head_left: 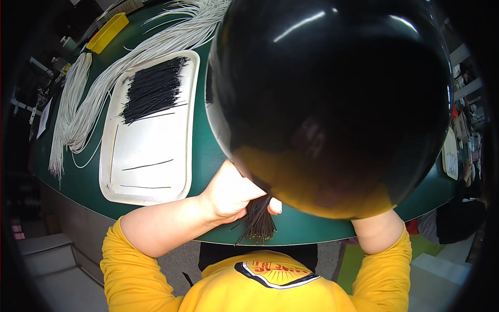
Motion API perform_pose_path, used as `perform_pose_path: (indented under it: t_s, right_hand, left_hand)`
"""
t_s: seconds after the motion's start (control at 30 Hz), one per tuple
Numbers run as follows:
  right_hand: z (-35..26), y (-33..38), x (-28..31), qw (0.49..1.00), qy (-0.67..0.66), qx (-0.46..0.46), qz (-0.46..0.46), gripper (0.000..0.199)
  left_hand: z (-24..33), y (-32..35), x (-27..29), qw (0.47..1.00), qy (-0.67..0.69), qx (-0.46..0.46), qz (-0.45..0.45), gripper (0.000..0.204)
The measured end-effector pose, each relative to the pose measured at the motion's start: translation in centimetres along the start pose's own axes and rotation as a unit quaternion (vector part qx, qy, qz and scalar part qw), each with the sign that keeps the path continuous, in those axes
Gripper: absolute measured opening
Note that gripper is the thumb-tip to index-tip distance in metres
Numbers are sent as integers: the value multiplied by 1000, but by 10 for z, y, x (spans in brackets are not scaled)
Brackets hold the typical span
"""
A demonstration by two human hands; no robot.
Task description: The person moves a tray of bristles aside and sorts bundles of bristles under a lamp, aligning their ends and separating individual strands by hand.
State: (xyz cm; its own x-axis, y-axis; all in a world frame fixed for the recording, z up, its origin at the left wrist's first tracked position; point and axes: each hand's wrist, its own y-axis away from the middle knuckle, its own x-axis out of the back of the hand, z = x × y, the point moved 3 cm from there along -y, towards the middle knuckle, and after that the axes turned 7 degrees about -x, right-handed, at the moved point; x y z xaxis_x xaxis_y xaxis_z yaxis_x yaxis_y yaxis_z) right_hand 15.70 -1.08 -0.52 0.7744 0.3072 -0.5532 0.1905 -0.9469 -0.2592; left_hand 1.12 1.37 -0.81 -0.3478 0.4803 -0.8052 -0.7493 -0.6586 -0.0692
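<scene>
My left hand (231, 193) is closed around a bundle of thin black wires (260, 221), whose loose ends fan out toward the table's near edge. A fingertip shows on the bundle's other side; I cannot tell which hand it belongs to. A large, glossy black dome (332, 104), which looks like a lamp shade, fills the upper right and covers part of my left hand. Behind it my right hand is hidden; only the right forearm (378, 231) shows below its rim. Left of my hands lies a white tray (106, 174) with a pile of black wires (155, 88) and several stray ones.
Long hanks of white wire (99, 101) run along the left and far side of the green table (208, 145). A yellow bin (108, 32) stands at the far left. At the far right are another white tray (450, 156) and another person's hand (468, 171).
</scene>
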Motion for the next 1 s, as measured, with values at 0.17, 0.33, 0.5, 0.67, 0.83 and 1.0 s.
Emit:
perform_pose_path:
  t_s: [0.17,0.33,0.5,0.67,0.83,1.0]
  right_hand:
    - [-4,-6,9,965,213,134,-78,65]
    - [-3,-6,11,967,214,122,-70,62]
    - [-4,-5,11,968,220,107,-60,59]
    - [-2,-6,12,970,219,92,-51,55]
    - [-7,-5,10,970,229,76,-38,52]
    - [-7,-6,8,971,228,63,-33,49]
  left_hand:
    - [-1,-2,2,999,18,19,27,27]
    - [-1,-1,4,999,25,14,27,27]
    - [-2,-1,6,1000,8,10,16,24]
    - [-2,0,5,999,31,12,27,24]
    - [-1,-1,2,999,17,8,26,26]
    - [-2,0,4,999,12,15,33,26]
